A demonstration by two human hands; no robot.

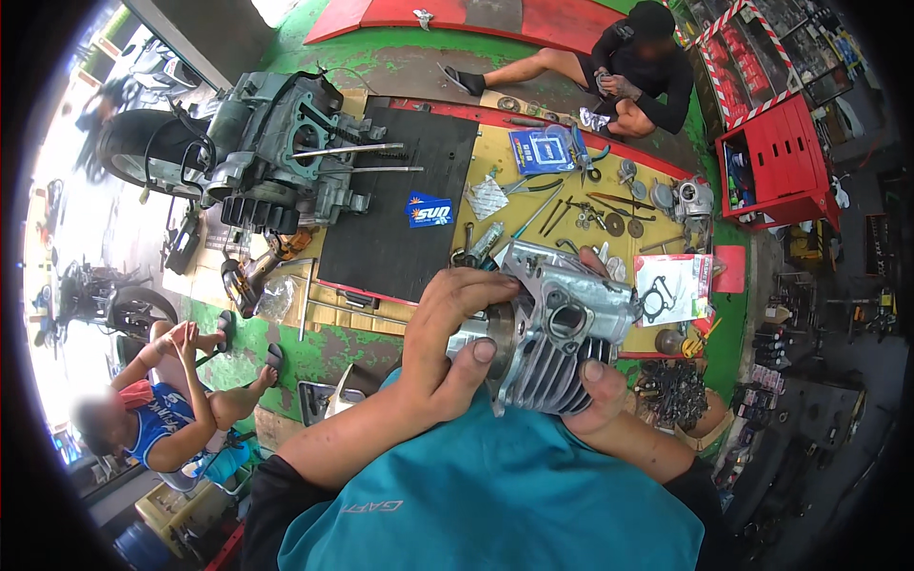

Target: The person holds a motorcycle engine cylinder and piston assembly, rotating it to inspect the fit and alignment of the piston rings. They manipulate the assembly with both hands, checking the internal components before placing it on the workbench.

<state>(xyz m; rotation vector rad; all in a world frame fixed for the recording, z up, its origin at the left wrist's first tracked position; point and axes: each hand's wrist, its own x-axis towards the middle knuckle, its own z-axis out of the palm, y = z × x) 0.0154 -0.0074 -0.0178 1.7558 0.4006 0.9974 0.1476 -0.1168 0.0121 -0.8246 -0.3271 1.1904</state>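
Close to my chest I hold a silver engine cylinder [557,352] with cooling fins along its lower side and a round port near its top. My left hand [447,343] is closed about the cylinder's left end, thumb below and fingers above. A shiny metal surface shows between that thumb and fingers, but I cannot tell whether it is a separate part. My right hand [602,395] grips the finned right side, its thumb in front; the other fingers are mostly hidden behind the metal.
An engine with a wheel [257,152] and two long studs lies left on the bench beside a black mat [395,200]. Hand tools, a gasket [654,300] and a blue package [550,150] lie right. A cordless drill [243,285] is near left. Two people sit nearby.
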